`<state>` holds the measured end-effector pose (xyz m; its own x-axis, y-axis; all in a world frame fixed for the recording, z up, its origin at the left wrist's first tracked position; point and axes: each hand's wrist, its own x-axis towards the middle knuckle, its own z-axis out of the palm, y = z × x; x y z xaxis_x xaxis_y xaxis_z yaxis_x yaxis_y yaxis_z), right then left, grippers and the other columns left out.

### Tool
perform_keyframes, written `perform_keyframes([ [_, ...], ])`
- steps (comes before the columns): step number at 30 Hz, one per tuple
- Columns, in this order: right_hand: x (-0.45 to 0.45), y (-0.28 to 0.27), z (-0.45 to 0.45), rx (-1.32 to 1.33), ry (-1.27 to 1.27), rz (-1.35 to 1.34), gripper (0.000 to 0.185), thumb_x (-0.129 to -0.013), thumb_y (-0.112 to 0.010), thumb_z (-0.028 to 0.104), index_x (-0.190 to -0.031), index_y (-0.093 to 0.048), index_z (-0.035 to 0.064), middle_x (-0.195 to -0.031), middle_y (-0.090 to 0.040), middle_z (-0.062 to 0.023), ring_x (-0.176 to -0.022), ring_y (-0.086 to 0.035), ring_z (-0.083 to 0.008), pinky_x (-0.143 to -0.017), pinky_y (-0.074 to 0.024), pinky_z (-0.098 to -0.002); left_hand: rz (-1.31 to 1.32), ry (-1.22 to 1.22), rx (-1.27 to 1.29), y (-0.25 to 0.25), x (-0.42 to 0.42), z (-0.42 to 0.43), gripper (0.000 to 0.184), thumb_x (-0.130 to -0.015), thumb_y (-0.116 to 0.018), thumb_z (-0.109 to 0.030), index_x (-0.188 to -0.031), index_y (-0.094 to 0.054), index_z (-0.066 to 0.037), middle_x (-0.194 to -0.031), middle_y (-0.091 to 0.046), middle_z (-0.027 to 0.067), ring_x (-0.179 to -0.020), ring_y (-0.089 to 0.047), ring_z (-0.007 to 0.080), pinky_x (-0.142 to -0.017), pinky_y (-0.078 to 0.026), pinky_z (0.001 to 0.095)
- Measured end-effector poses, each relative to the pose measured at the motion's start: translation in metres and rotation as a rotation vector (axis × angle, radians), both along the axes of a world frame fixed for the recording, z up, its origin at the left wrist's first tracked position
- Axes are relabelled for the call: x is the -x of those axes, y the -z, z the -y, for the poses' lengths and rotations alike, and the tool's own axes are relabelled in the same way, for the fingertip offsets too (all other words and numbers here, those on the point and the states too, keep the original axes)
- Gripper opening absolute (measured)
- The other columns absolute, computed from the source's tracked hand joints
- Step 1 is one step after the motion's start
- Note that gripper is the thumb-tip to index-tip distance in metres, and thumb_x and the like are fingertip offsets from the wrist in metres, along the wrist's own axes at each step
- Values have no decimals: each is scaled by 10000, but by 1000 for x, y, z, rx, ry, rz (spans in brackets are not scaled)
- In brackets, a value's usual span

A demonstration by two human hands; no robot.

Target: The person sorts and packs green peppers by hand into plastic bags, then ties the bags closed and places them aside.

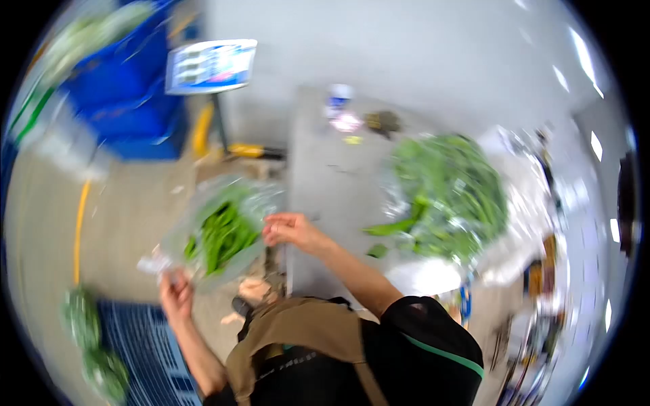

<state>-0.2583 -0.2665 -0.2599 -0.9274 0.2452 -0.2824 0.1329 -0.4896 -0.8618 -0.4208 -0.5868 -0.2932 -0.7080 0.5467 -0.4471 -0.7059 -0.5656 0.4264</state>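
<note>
A clear plastic bag (254,193) with long green vegetables (227,233) inside, which look like green peppers, hangs left of the metal table. My left hand (177,294) is closed on the bag's gathered left corner. At the opposite side, my right hand (294,230) pinches the bag's edge near the table's rim. Both hands are somewhat blurred by motion. On the table (332,203) to the right lies a large clear bag of green vegetables (450,193), with one long green piece (393,227) sticking out of its left side.
A screen on a post (211,66) stands ahead, near blue crates (128,101). Small items, including a white-and-blue container (338,98) and a dark bundle (383,123), lie at the table's far end. Wrapped green produce (82,318) sits at lower left beside a blue slatted pallet (145,352).
</note>
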Motion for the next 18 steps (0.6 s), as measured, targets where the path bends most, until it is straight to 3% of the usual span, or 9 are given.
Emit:
perform_keyframes([
  [2, -70, -24, -37, 37, 224, 40, 222, -818, -571, 56, -1029, -560, -11, -855, -612, -115, -722, -614, -190, -628, -507, -320, -111, 77, -168, 18, 12, 5, 288, -952, -441, -293, -1020, -457, -13, -634, -392, 14, -385, -269, 53, -310, -213, 164],
  [5, -162, -38, -98, 147, 494, 217, 69, -768, -528, 15, -828, -560, 27, -748, -586, -90, -590, -547, -150, -516, -447, -288, -241, 165, -185, -27, 4, -28, 381, -970, -384, -352, -748, -393, -42, -585, -354, 13, -344, -259, 63, -324, -216, 191],
  [7, -225, -9, -146, 427, 685, 309, 47, -765, -503, 7, -770, -538, 39, -707, -560, -75, -530, -488, -128, -457, -382, -274, -191, 70, -69, -51, -7, -49, 386, -971, -383, -345, -731, -389, -43, -579, -351, 14, -342, -259, 67, -320, -218, 199],
  [9, -270, 7, -185, 364, 752, 427, 76, -759, -475, -19, -743, -511, 47, -673, -545, -77, -513, -464, -117, -425, -338, -272, -195, 117, -88, -47, 0, -51, 378, -972, -385, -336, -734, -391, -42, -578, -353, 15, -342, -259, 69, -318, -223, 202],
  [11, -293, 5, -211, 161, 887, 487, 209, -743, -462, -44, -911, -549, 44, -646, -536, -84, -537, -486, -114, -408, -335, -282, -188, 139, -93, -46, 0, -53, 371, -972, -386, -327, -737, -394, -40, -581, -358, 18, -341, -259, 70, -316, -226, 206],
  [13, -288, -15, -223, -265, 1280, 602, 419, -742, -464, -34, -1153, -498, 44, -642, -552, -132, -582, -546, -228, -468, -415, -358, -182, 149, -98, -48, -1, -55, 364, -973, -387, -318, -741, -397, -38, -588, -366, 21, -341, -260, 71, -314, -228, 208],
  [14, -295, -1, -249, -684, 1336, 702, 482, -750, -478, -15, -1226, -442, 50, -645, -560, -154, -606, -552, -297, -553, -444, -399, -193, 151, -107, -46, -2, -56, 357, -972, -389, -317, -751, -402, -38, -593, -370, 22, -342, -260, 71, -316, -230, 207],
  [15, -302, 15, -273, -1111, 1357, 789, 555, -757, -491, 5, -1300, -387, 55, -649, -568, -176, -630, -558, -367, -638, -473, -440, -203, 155, -111, -42, -1, -54, 349, -971, -391, -316, -761, -407, -37, -597, -374, 23, -343, -261, 70, -318, -232, 207],
  [18, -278, -19, -285, -1948, 1241, 918, 520, -764, -541, 72, -1272, -429, 54, -789, -608, -220, -748, -561, -435, -805, -440, -469, -211, 139, -89, -39, -4, -53, 321, -970, -396, -311, -799, -420, -40, -607, -380, 24, -346, -264, 69, -327, -241, 203],
])
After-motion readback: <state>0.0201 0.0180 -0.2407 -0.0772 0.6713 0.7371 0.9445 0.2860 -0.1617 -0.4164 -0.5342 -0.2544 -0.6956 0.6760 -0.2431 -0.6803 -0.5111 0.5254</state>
